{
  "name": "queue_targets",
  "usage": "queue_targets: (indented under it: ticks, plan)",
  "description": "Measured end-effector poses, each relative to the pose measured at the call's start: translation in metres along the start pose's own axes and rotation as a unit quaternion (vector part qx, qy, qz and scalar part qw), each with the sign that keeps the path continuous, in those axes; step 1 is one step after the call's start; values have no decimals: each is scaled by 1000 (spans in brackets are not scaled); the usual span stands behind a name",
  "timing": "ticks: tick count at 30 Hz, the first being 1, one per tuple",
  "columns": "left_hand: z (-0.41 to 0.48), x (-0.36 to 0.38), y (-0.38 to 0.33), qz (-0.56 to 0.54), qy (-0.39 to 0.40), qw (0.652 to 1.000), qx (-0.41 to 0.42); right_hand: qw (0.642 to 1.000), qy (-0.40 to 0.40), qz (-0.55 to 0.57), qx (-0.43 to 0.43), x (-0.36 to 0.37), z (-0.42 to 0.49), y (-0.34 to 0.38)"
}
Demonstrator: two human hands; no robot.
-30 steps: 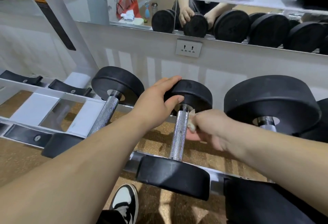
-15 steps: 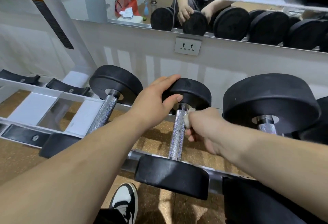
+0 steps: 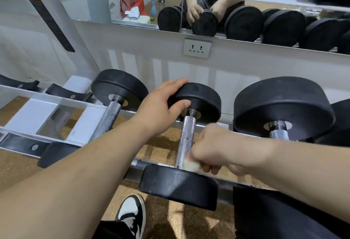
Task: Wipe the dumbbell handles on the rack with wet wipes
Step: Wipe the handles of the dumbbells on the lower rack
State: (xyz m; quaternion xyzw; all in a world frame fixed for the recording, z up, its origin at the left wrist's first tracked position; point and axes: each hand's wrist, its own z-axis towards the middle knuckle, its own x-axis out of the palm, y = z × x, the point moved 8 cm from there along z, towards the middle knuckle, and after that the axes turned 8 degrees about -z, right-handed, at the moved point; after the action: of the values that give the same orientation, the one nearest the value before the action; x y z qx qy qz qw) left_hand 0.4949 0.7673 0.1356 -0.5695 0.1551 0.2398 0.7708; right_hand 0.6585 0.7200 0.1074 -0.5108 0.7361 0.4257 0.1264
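Note:
A black dumbbell with a knurled chrome handle (image 3: 186,136) lies across the white rack (image 3: 30,113), in the middle of the head view. My left hand (image 3: 162,109) grips its far weight head (image 3: 202,98), fingers over the top and thumb on the inner face. My right hand (image 3: 214,147) holds a crumpled white wet wipe (image 3: 191,164) against the near end of the handle, just above the near weight head (image 3: 178,185). The right hand is motion-blurred.
A smaller dumbbell (image 3: 113,109) lies to the left and a larger one (image 3: 282,106) to the right. A wall socket (image 3: 197,48) sits behind. A mirror strip shows more dumbbells. My black-and-white shoe (image 3: 130,216) stands on the cork floor below.
My right hand slid the wipe up to the far end of the handle, then down toward the near weight head. My left hand kept its grip on the far head.

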Motion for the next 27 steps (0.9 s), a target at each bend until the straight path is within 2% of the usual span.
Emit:
queue_targets:
  ticks: [4,7,10,12,13,16,18,20,23,25,27]
  plan:
    - [0,1,1,4,-3,1000,-4,978,-124,164,-37,-39,21,8]
    - [0,0,-1,10,-4,1000,-3,964,-213,130,-92,-39,21,9]
    - [-1,0,-1,13,-1,1000,-4,960,-230,77,-137,-36,20,9]
    - [-2,0,0,14,-2,1000,-3,953,-240,14,-186,-40,17,16]
    - [-1,0,-1,12,-5,1000,-2,941,-250,-55,-221,-41,14,25]
    - [1,0,-2,1,-4,1000,-1,863,-286,-269,-318,-35,3,51]
    - [2,0,-1,0,-4,1000,4,822,-299,-360,-325,-28,7,60]
    - [3,0,1,-1,0,1000,3,827,-291,-383,-292,-26,13,63]
    - [3,0,3,1,2,1000,-6,878,-241,-324,-258,-23,8,64]
    - [3,0,3,0,5,1000,-8,910,-143,-298,-250,-11,2,58]
    - [3,0,2,-4,7,1000,-6,921,-41,-292,-254,5,-8,54]
